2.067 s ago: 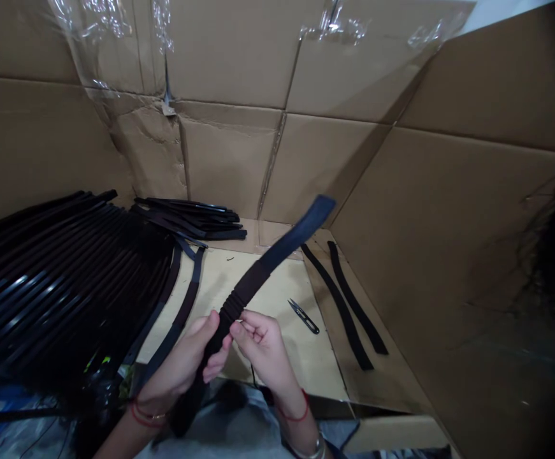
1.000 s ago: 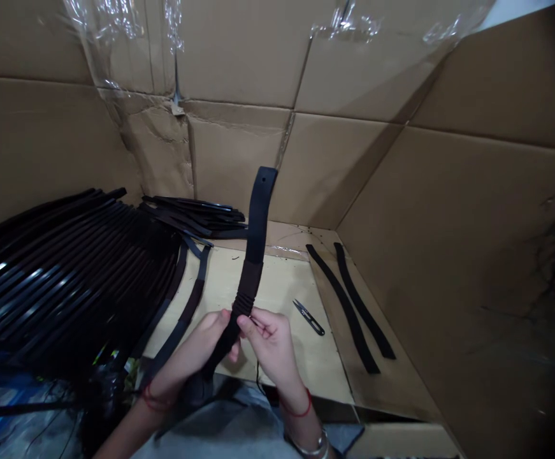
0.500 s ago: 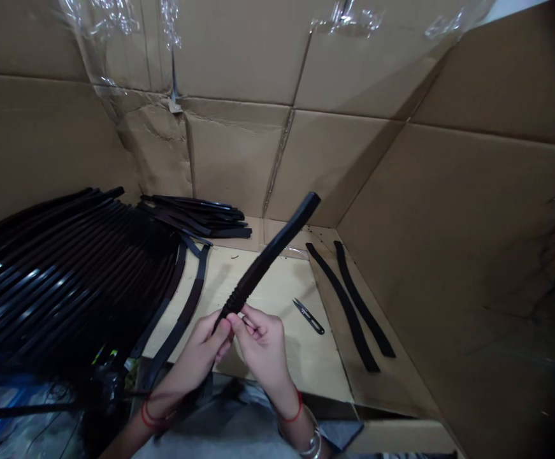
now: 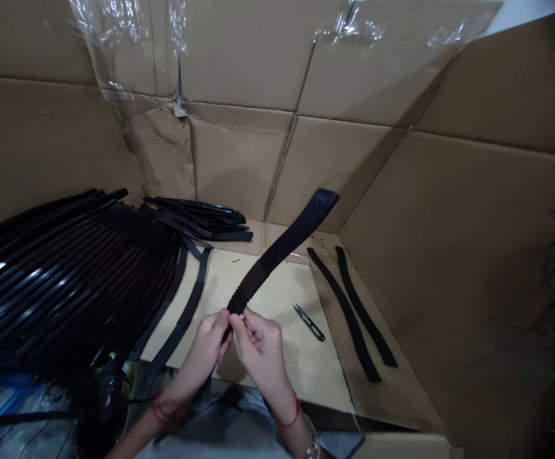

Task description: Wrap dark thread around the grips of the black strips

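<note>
A long black strap slants up and to the right from my hands, over the pale board. Its far end is flat with a small hole, and a darker sleeve on it is bunched into folds just above my fingers. My left hand is closed round the lower part of the strap. With thumb and fingers, my right hand pinches the strap at the gathered folds. The strap's lower end runs down behind my left hand, mostly hidden.
Black thread snips lie on the pale board. Two black strips rest on cardboard to the right. A large pile of black straps fills the left, with a smaller stack behind. Cardboard walls enclose the back and sides.
The strap has turned so its broad face and end hole now show, and its tip has swung slightly right. Both hands keep their grip close together.
</note>
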Motion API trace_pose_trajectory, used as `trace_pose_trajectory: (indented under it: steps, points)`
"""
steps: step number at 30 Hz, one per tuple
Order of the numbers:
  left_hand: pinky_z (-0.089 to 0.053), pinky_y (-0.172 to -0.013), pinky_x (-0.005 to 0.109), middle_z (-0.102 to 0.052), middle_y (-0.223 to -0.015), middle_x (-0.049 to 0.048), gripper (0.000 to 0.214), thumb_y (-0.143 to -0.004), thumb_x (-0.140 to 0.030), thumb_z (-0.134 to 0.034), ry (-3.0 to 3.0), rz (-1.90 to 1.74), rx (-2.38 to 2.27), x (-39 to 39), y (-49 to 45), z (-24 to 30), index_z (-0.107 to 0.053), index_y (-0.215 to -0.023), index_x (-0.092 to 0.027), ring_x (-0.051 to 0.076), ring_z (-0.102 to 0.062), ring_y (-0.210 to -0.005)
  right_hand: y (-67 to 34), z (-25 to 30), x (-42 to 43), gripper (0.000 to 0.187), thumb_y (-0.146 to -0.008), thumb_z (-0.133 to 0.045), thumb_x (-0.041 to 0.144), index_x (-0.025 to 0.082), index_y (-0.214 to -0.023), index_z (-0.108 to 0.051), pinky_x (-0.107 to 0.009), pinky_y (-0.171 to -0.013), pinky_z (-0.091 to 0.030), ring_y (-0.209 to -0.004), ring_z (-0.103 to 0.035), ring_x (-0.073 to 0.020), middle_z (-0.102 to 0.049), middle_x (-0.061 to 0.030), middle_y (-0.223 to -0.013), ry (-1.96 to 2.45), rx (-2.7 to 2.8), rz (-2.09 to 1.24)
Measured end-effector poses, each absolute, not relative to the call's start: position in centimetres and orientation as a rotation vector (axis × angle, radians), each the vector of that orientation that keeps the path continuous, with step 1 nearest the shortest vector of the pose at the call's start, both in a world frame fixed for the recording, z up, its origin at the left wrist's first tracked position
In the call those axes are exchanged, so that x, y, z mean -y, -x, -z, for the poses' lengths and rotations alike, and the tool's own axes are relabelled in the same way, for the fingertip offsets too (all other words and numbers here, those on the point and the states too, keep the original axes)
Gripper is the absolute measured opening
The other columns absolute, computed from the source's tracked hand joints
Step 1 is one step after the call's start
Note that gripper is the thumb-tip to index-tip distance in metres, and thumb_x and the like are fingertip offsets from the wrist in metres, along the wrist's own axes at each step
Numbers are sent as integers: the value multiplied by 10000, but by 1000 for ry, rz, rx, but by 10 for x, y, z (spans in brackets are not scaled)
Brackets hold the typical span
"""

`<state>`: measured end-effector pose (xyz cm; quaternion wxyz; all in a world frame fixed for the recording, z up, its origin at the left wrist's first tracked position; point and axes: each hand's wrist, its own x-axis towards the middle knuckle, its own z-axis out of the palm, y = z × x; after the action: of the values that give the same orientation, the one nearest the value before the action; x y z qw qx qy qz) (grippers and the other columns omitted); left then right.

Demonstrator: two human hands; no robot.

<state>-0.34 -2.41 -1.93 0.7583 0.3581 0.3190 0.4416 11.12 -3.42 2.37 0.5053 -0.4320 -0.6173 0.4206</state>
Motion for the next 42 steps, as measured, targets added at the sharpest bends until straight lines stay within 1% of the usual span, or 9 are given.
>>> trace_pose_trajectory:
  steps: [4, 7, 10, 15, 21, 26, 33, 38, 42]
  points:
    - [-142, -283, 217, -263, -294, -91, 652, -760, -801, -433, -811, -755, -660, 35, 19, 17, -480, -536, -191, 62, -189, -247, -111, -34, 42, 389, -768, -707, 473, 171, -585, -543, -188, -372, -371, -409, -505, -100, -491, 45, -472, 946, 1447, -1229]
    - [-276, -348, 208, -433, -377, -33, 655, -800, -766, -420, -823, -763, -691, 39, 21, 13, -554, -595, -159, 81, -363, -328, -106, -31, 44, 423, -801, -671, 494, 184, -573, -494, -187, -310, -337, -339, -518, -111, -477, 49, -433, 1003, 1298, -1231]
    - [-352, -482, 168, -546, -567, -29, 444, -865, -588, -548, -804, -898, -722, 43, 16, 9, -571, -749, -160, 66, -462, -496, -104, -24, 44, 395, -842, -621, 501, 190, -632, -501, -190, -281, -359, -291, -529, -123, -503, 52, -443, 1008, 1235, -1256]
    - [-269, -397, 212, -338, -443, -69, 585, -780, -730, -482, -731, -697, -510, 37, 18, 11, -526, -652, -161, 75, -309, -384, -113, -26, 45, 409, -849, -623, 479, 161, -601, -557, -170, -356, -407, -387, -577, -116, -560, 14, -464, 985, 1369, -1229]
    - [-134, -400, 203, -247, -451, -81, 525, -766, -664, -542, -719, -626, -411, 29, 23, 4, -472, -595, -173, 49, -191, -395, -114, -34, 52, 388, -853, -637, 434, 154, -588, -601, -185, -416, -427, -466, -619, -137, -651, -33, -528, 1004, 1436, -1156]
    - [-58, -385, 219, -166, -438, -109, 597, -778, -761, -454, -689, -568, -381, 42, 19, 2, -423, -589, -196, 37, -91, -372, -108, -32, 54, 459, -838, -631, 476, 180, -523, -477, -181, -340, -295, -350, -487, -100, -484, 28, -411, 1053, 1306, -1010]
    - [-175, -405, 225, -268, -417, -76, 555, -806, -662, -487, -737, -638, -383, 36, 30, 5, -566, -655, -135, 68, -256, -375, -104, -24, 50, 451, -872, -590, 490, 176, -560, -502, -185, -381, -351, -376, -514, -104, -541, 4, -434, 1033, 1388, -1182]
    - [-74, -380, 206, -187, -436, -107, 589, -769, -743, -481, -714, -618, -375, 41, 27, 7, -441, -594, -183, 34, -119, -362, -104, -27, 56, 459, -886, -582, 426, 185, -525, -436, -188, -379, -299, -391, -477, -92, -504, 14, -440, 1046, 1463, -1047]
    - [-54, -348, 212, -179, -390, -111, 649, -735, -817, -445, -713, -560, -338, 49, 25, 7, -381, -526, -206, 29, -104, -326, -99, -30, 62, 464, -866, -587, 483, 191, -533, -451, -198, -352, -278, -373, -452, -98, -441, 29, -427, 1086, 1388, -977]
